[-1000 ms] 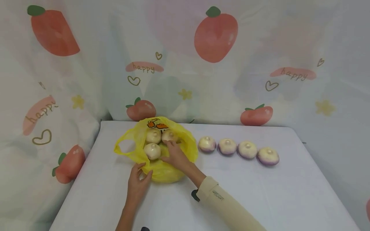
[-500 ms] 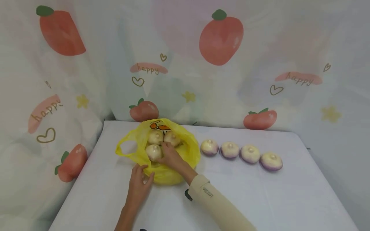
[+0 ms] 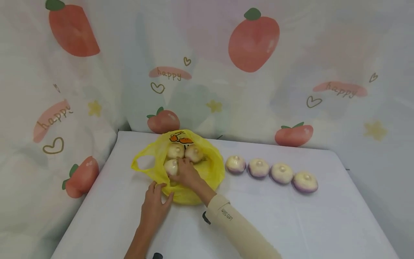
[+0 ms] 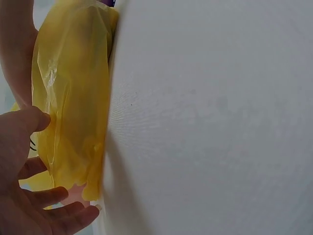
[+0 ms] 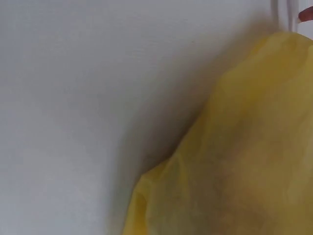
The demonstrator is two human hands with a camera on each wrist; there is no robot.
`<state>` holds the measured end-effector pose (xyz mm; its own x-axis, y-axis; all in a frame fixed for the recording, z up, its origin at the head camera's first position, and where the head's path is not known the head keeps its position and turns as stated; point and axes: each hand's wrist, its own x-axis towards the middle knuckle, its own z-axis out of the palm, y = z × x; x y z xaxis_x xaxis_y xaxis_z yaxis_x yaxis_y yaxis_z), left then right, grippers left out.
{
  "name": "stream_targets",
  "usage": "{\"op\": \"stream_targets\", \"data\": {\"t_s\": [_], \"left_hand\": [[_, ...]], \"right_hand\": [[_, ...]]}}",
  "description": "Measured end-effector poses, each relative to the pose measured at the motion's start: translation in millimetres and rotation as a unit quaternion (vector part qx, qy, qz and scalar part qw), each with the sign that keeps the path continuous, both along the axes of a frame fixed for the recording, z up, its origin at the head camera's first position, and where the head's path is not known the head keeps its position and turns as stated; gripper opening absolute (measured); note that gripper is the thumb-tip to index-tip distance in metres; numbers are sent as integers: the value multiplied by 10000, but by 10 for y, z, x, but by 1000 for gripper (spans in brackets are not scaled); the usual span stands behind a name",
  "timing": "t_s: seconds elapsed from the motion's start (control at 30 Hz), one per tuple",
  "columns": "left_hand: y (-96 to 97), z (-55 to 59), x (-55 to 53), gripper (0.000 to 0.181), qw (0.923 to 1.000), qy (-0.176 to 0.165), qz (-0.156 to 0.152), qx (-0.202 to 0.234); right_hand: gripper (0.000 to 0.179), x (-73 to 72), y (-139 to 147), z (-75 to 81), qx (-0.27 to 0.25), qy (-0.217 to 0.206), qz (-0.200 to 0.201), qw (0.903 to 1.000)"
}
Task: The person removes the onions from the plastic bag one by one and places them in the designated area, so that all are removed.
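Observation:
Three pale, round onions sit inside a yellow plastic bag (image 3: 210,172) whose mouth is spread wide. My right hand (image 3: 187,173) reaches into the bag and grips the front-left onion (image 3: 171,166), with fingers on its far right side and thumb at its near side. Behind that one lie the back-left onion (image 3: 175,150) and the back-right onion (image 3: 193,153). At the bag's front-left edge, my left hand (image 3: 153,201) rests its spread fingertips and thumb on the plastic. In the left wrist view, the left thumb (image 4: 36,119) touches the bag's side.
Several cream onions (image 3: 259,167) with purple undersides form a slanting row on the white table (image 3: 323,223), right of the bag. The bag's handle loop (image 3: 139,158) sticks out left. A fruit-printed curtain (image 3: 207,54) hangs along the back and left.
My right hand has moved from the back-right onion leftward and nearer, onto the front-left onion. The left hand stays at the bag's edge. The head view has shifted slightly.

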<state>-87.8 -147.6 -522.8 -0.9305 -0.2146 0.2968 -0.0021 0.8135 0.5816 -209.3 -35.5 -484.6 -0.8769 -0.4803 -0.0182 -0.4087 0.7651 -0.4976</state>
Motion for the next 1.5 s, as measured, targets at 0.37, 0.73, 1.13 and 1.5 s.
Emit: {"op": "stream_targets", "data": {"t_s": [0.37,0.73,1.13,1.5], "left_hand": [[5,15,13,39,9999,-90,4,124],[-7,5,7,39,9993,-239,-24,290],[-2,-36,-6,40,9982,-237,-47,549],[-9,-31,5,37,9974,-100,-165,692]], "right_hand": [[66,34,-45,-69,249,358,-45,9990],[74,37,-30,-1,191,412,-578,9973],[74,71,190,159,-103,1775,-533,9826],[79,124,372,244,-124,2645,-514,9629]]}}
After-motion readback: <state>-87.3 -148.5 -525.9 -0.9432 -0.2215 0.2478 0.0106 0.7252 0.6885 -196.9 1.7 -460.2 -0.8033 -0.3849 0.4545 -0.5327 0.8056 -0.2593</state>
